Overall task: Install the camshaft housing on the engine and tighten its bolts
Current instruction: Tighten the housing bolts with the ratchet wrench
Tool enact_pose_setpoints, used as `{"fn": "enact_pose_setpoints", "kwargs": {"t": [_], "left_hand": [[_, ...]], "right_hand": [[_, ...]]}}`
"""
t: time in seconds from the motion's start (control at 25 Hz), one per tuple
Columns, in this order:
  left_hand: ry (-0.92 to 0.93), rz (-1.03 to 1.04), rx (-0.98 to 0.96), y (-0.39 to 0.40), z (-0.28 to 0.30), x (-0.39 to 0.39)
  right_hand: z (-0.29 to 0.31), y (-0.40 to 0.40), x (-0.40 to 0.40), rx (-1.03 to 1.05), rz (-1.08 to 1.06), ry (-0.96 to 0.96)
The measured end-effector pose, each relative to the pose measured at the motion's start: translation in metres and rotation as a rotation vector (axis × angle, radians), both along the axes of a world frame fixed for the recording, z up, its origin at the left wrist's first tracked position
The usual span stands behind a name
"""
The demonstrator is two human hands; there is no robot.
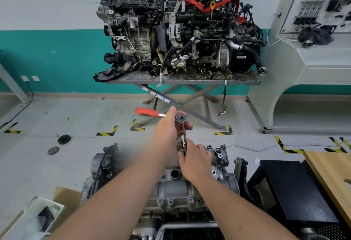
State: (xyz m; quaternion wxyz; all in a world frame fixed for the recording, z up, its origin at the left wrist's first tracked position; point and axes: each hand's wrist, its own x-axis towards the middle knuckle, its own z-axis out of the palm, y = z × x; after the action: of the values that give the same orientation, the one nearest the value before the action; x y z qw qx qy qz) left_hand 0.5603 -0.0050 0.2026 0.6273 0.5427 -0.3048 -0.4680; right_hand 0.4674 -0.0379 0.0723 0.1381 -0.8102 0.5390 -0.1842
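The grey cast camshaft housing (174,188) lies on top of the engine (106,165) right below me. A ratchet wrench (147,112) with a red handle stands over the housing's far end, its handle pointing left and its extension bar (184,134) running down to a bolt. My left hand (169,127) grips the ratchet head from the left. My right hand (195,161) pinches the lower end of the extension where it meets the housing; the bolt itself is hidden by the fingers.
Two engines (178,30) stand on a scissor-leg steel table (182,81) ahead. A white training console (307,53) is at the right. A black box (292,188) and wooden tabletop (330,173) lie near right, a cardboard box (38,215) near left, round parts (64,138) on the floor.
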Motion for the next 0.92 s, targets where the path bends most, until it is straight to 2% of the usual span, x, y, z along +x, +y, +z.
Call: {"fn": "enact_pose_setpoints", "kwargs": {"t": [0.16, 0.28, 0.56, 0.6, 0.68, 0.72, 0.8, 0.84, 0.92], "left_hand": [[-0.294, -0.119, 0.203, -0.01, 0.028, 0.012], [-0.582, -0.213, 0.246, -0.014, 0.044, 0.015], [-1.557, -0.325, 0.189, -0.019, 0.058, 0.013], [-1.707, -0.33, 0.154, -0.018, 0.055, 0.012], [-1.929, -0.292, -0.054, -0.013, 0.042, 0.009], [-1.974, -0.213, -0.215, -0.008, 0.034, 0.01], [-1.93, 0.035, -0.508, 0.001, 0.016, 0.013], [-1.867, 0.142, -0.563, 0.003, 0.007, 0.014], [-1.719, 0.222, -0.494, 0.006, -0.012, 0.011]], "right_hand": [[0.001, 0.0, -0.001, -0.006, 0.009, 0.004], [0.001, 0.001, -0.001, -0.01, 0.016, 0.005], [0.002, 0.001, -0.001, -0.01, 0.014, 0.003], [0.002, 0.001, -0.001, -0.006, 0.019, 0.008], [0.003, 0.001, -0.001, -0.004, 0.019, 0.009], [0.004, 0.001, -0.002, -0.011, 0.016, 0.013], [0.006, 0.003, -0.001, -0.025, 0.004, 0.009], [0.007, 0.003, -0.001, -0.02, -0.003, -0.002], [0.006, 0.003, 0.0, 0.023, -0.001, -0.019]]}}
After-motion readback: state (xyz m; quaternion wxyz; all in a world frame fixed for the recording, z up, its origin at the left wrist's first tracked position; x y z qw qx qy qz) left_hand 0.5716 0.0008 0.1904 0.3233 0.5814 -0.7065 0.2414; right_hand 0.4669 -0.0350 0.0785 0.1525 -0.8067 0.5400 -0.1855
